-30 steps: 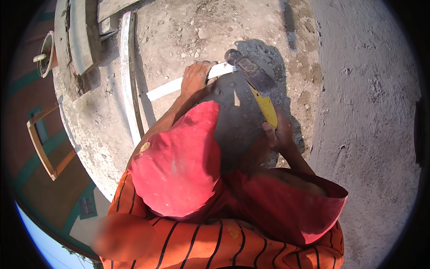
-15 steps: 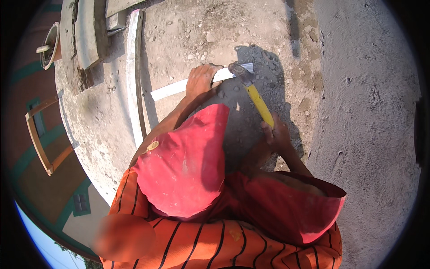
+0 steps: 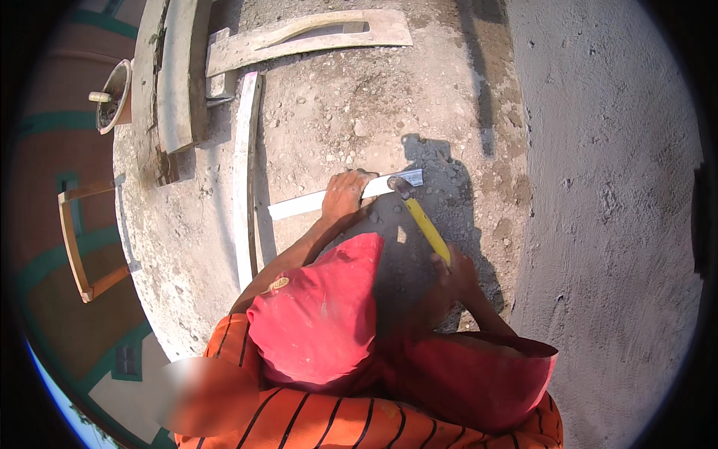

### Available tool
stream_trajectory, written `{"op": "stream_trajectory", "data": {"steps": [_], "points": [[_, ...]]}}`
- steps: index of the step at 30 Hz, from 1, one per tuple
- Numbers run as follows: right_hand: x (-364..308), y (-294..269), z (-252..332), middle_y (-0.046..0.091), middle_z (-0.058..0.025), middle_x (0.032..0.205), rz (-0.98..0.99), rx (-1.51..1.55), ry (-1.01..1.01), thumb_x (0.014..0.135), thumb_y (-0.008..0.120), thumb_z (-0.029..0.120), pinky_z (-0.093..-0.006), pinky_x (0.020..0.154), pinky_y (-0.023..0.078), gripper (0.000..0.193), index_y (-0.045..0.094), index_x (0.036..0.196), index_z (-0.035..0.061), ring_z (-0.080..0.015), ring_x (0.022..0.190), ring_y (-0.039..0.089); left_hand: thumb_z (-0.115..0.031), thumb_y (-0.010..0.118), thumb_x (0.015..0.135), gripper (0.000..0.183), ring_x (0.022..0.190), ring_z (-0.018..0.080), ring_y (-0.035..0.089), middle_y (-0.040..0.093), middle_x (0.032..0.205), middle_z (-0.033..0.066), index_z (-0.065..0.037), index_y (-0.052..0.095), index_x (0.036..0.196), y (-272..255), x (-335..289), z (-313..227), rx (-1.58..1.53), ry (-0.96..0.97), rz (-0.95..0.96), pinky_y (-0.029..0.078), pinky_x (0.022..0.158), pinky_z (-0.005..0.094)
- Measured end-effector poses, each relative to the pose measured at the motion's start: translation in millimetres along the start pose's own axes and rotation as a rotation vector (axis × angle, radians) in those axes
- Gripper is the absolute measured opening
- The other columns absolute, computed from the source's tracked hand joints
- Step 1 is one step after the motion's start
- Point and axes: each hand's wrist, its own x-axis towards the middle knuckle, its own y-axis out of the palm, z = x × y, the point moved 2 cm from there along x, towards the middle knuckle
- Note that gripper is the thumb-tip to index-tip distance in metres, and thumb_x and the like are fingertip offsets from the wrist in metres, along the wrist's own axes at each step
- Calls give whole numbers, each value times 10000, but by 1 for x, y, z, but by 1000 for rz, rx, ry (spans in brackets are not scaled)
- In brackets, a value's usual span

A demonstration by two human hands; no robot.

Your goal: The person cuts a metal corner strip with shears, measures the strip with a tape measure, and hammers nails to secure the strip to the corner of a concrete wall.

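Observation:
A white metal strip (image 3: 303, 205) with a shiny right end lies on the dusty ground. My left hand (image 3: 345, 193) presses it down, fingers curled over its middle. In my right hand (image 3: 458, 274) is a hammer (image 3: 429, 230) with a yellow handle. Its dark head is at the strip's right end; whether it touches cannot be made out. My bent knees, in red cloth (image 3: 321, 310), are close behind the hands, and my shadow falls around the hammer.
A long whitish bar (image 3: 244, 172) lies left of the strip. Beyond are thick wooden planks (image 3: 183, 75) and a wooden board with a slot (image 3: 299, 36). A bucket (image 3: 114, 101) stands far left, near a wooden frame (image 3: 73, 243). A rough grey plastered surface (image 3: 598, 194) runs along the right.
The view has shifted, so everything sits lower and the slotted board shows fully. The hammer's head looks smaller and lower, closer to the strip. My left hand keeps its place on the strip.

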Motion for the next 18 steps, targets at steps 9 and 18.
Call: {"op": "stream_trajectory", "data": {"steps": [9, 18], "points": [[4, -28, 46, 540, -113, 668, -39, 296, -106, 889, 508, 454, -378, 550, 429, 459, 552, 956, 2, -231, 614, 551, -254, 683, 789, 473, 1119, 274, 501, 565, 1110, 96, -134, 553, 1228, -11, 3, -6, 37, -38, 56, 355, 973, 414], [-4, -189, 115, 481, -20, 629, -174, 255, 102, 892, 496, 557, -302, 498, 370, 543, 533, 875, 15, -102, 566, 439, -327, 637, 841, 512, 1064, 413, 536, 580, 1133, 220, -44, 522, 1252, -165, 41, -63, -274, -32, -81, 410, 946, 445]]}}
